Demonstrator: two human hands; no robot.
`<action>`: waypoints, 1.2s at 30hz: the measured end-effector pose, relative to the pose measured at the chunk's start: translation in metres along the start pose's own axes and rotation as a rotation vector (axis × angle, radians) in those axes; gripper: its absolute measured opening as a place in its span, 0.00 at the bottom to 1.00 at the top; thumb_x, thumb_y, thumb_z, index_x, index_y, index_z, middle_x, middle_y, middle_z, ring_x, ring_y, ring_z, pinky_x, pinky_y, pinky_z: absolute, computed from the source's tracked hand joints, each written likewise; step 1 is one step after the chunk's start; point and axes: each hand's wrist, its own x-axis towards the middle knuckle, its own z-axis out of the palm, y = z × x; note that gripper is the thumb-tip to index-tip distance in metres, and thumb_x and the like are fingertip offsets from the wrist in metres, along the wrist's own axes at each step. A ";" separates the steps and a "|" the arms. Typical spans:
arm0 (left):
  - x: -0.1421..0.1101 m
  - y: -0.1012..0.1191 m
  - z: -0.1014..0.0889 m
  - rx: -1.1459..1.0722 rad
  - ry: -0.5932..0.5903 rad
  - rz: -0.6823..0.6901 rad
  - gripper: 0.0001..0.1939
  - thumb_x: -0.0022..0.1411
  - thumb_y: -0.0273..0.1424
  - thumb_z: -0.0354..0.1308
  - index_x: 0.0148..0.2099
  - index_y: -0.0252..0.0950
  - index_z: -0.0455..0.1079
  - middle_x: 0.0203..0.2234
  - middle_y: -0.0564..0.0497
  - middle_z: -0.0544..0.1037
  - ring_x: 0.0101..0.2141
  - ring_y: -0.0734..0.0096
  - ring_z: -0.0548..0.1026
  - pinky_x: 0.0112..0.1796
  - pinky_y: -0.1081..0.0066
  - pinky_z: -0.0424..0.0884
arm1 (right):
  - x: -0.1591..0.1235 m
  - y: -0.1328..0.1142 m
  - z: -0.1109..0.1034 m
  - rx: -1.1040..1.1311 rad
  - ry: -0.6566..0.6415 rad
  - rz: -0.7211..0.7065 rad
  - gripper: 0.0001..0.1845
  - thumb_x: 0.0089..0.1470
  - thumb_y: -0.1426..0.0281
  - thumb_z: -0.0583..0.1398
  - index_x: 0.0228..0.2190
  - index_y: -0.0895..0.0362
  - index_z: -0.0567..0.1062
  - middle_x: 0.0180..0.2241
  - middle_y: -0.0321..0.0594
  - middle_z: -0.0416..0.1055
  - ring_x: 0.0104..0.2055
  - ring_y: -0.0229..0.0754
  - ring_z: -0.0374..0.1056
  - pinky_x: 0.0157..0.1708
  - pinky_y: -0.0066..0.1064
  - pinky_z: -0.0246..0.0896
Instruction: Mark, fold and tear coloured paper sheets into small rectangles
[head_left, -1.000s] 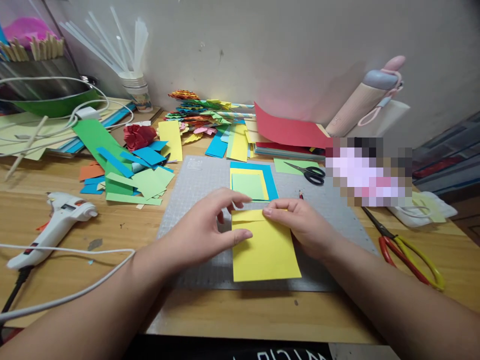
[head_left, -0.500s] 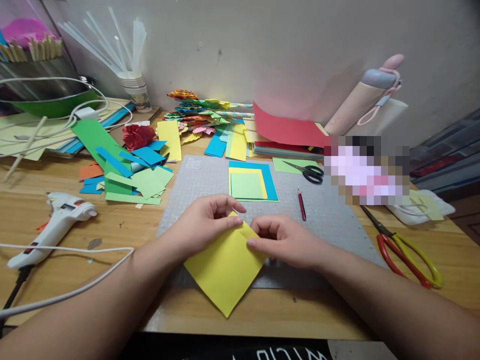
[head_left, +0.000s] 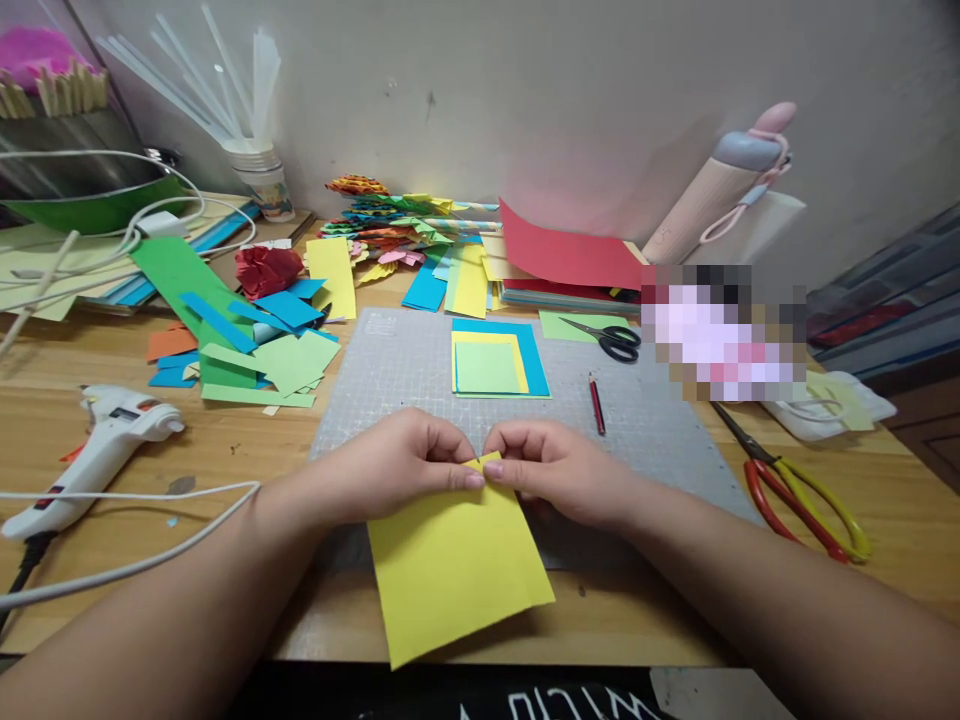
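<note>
A square sheet of yellow paper (head_left: 461,565) hangs tilted from my fingers over the front edge of the grey cutting mat (head_left: 405,350). My left hand (head_left: 405,455) pinches its top edge, thumb on the near face. Close beside it, my right hand (head_left: 555,465) pinches the same edge, and the two thumbs almost meet. The fingers behind the sheet are partly hidden. Beyond my hands, blue, yellow and light green paper squares (head_left: 491,367) lie stacked on the mat. A dark red pencil (head_left: 597,405) rests to their right.
Black scissors (head_left: 619,342) lie at the mat's back right, with red-and-yellow-handled scissors (head_left: 806,500) beside the mat. A glue gun (head_left: 97,455) and its white cable are at left, near coloured paper scraps (head_left: 296,362). Red paper (head_left: 570,250) and paper flowers (head_left: 397,215) stand along the wall.
The yellow sheet has turned from corner-down to nearly edge-up. My hands have come closer together at its top edge, the right one moving left.
</note>
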 end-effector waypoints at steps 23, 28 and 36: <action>0.006 -0.006 0.000 0.591 0.329 0.307 0.12 0.64 0.39 0.51 0.36 0.39 0.72 0.33 0.52 0.77 0.40 0.64 0.71 0.47 0.61 0.57 | 0.008 0.009 -0.010 0.049 -0.034 0.059 0.12 0.56 0.61 0.58 0.31 0.58 0.68 0.18 0.33 0.71 0.19 0.32 0.69 0.13 0.18 0.51; 0.000 -0.003 0.005 0.308 0.079 0.188 0.14 0.64 0.40 0.50 0.33 0.37 0.70 0.27 0.55 0.74 0.30 0.72 0.70 0.30 0.74 0.61 | 0.002 0.006 -0.004 -0.051 -0.150 0.073 0.15 0.55 0.59 0.59 0.28 0.58 0.67 0.18 0.30 0.70 0.17 0.30 0.68 0.14 0.17 0.51; -0.004 0.001 0.005 0.147 -0.109 0.176 0.15 0.65 0.39 0.48 0.32 0.36 0.69 0.25 0.56 0.68 0.28 0.74 0.66 0.29 0.76 0.61 | -0.004 -0.001 -0.004 -0.013 -0.209 0.179 0.18 0.50 0.57 0.63 0.24 0.58 0.66 0.18 0.31 0.71 0.17 0.31 0.69 0.14 0.19 0.56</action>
